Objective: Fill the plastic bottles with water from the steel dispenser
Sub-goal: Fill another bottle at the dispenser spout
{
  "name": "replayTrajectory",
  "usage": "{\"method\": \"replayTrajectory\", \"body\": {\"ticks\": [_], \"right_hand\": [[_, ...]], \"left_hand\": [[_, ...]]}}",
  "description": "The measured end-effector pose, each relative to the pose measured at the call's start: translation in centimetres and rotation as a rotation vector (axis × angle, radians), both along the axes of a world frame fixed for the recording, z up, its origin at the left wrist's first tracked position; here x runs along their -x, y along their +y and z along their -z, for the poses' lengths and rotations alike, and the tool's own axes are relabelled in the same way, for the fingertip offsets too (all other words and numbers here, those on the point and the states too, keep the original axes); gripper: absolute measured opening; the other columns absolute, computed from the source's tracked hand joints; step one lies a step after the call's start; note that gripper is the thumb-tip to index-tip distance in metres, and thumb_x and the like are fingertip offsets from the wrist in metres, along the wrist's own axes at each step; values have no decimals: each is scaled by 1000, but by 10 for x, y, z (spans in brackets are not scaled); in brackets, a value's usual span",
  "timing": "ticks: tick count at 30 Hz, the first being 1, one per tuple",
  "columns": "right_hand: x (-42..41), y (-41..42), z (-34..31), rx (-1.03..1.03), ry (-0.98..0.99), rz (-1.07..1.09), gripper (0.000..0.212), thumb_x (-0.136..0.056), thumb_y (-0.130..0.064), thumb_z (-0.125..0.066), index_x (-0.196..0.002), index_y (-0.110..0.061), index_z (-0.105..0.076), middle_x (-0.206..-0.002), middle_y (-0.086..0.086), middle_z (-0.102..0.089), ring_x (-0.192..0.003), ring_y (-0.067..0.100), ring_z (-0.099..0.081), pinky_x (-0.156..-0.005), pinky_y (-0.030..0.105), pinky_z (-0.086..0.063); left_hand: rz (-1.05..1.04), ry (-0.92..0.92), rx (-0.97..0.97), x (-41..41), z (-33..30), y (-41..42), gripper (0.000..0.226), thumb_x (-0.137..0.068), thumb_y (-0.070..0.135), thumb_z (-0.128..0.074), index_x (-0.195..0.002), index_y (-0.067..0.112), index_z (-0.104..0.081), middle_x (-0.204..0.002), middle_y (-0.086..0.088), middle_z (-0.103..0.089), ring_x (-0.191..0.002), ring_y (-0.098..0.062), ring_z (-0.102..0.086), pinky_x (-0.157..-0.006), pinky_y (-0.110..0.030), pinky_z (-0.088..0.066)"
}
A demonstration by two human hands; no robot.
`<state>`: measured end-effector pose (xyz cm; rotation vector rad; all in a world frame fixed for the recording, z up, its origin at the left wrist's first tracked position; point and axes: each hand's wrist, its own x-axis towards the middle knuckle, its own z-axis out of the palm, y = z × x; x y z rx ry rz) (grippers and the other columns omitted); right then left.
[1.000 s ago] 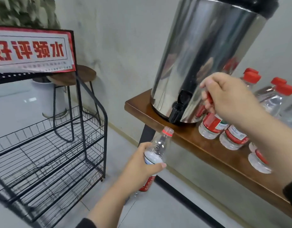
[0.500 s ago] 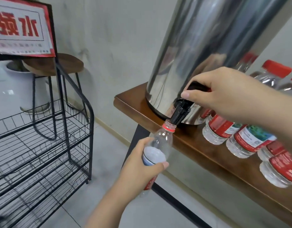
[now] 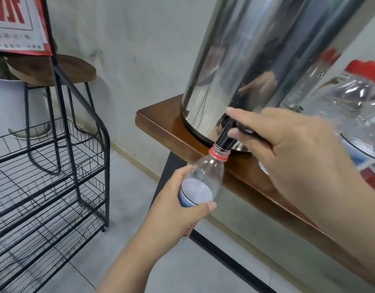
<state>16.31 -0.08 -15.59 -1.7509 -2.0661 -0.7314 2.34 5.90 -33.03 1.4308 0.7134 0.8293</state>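
Bottle point(image 3: 200, 176) mouth now sits right under the tap point(image 3: 225, 138), neck tilted up; left hand point(image 3: 173, 210) grips it, right hand point(image 3: 288, 149) pinches the lever

The only lettering stands on the red-bordered white sign point(image 3: 17, 24) fixed to the top of the black wire rack point(image 3: 55, 166), where part of a large red mirrored character and small grey lines show, none legible; the bottle labels are unreadable.

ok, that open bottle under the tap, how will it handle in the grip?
The bottle looks thin clear plastic, so probably squashy under the left hand. Little water visible, so likely light. Uncapped at the tap: a squeeze may spill.
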Motion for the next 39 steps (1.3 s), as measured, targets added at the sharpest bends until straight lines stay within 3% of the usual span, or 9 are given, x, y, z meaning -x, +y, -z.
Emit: {"method": "replayTrajectory", "body": {"ticks": [3, 5, 7, 10, 16, 19, 24, 35, 39], "right_hand": [[0, -10, 10, 84, 124, 41, 57, -99, -51, -52, -150, -26, -48, -81, -3, -66, -71, 14, -63, -67, 35, -56], [-3, -22, 14, 65, 294, 21, 63, -95, -63, -43, -150, -33, -45, -75, -6, -60, -69, 9, -57, -70, 15, -46], [-9, -28, 20, -20, 453, 9, 42, -102, -57, -34, -135, -42, -55, -76, -9, -59, -72, 8, -58, -65, 12, -41], [-22, -24, 30, -9, 613, 77, 27, -104, -44, -30, -110, -45, -57, -71, 0, -57, -66, 18, -55, -56, 23, -40], [-38, -9, 59, 109, 643, 109, 32, -106, -31, -39, -82, -49, -50, -69, -7, -56, -62, 9, -52, -58, 20, -39], [-43, -4, 70, 122, 667, 100, 29, -105, -36, -38, -84, -48, -54, -73, -9, -58, -73, 12, -59, -68, 29, -45], [-52, 0, 74, 114, 773, 94, 33, -106, -32, -43, -79, -31, -62, -70, -1, -58, -58, 13, -50, -57, 37, -43], [-53, -2, 72, 175, 767, 66, 45, -108, -32, -36, -73, -13, -57, -67, 6, -55, -59, 16, -49, -58, 35, -42], [-53, -2, 71, 144, 850, -3, 40, -111, -24, -29, -84, -19, -58, -73, 6, -57, -59, 13, -47, -57, 31, -41]], "left_hand": [[-6, -10, 2, -1, 1, 0, 70, -73, 36, -85, -127, 59, -47, -117, 24, -64, -111, -3, -64, -80, -12, -55], [-9, -13, 2, 0, 4, 0, 70, -75, 34, -86, -127, 59, -48, -117, 24, -65, -111, -3, -64, -81, -16, -55], [-6, -15, 7, -1, 8, 0, 68, -76, 33, -87, -126, 60, -49, -117, 22, -65, -111, -6, -65, -86, -22, -57], [2, -23, 20, -3, 12, 0, 66, -76, 34, -86, -125, 60, -50, -116, 20, -66, -110, -8, -66, -86, -27, -60], [25, -16, 47, -4, 20, 3, 66, -82, 26, -85, -122, 64, -49, -113, 21, -66, -107, -9, -67, -79, -27, -63], [27, -15, 59, -5, 23, 4, 68, -81, 27, -85, -124, 65, -48, -115, 23, -65, -108, -6, -66, -78, -23, -61], [25, -19, 59, -5, 27, 5, 68, -79, 27, -85, -126, 62, -48, -115, 25, -64, -105, 4, -63, -72, -14, -55], [33, -26, 57, -7, 32, 8, 70, -79, 26, -86, -125, 63, -48, -118, 25, -63, -109, 3, -62, -76, -14, -55], [32, -23, 57, -7, 33, 8, 71, -79, 26, -86, -128, 61, -47, -119, 24, -63, -112, -2, -63, -79, -17, -57]]}}
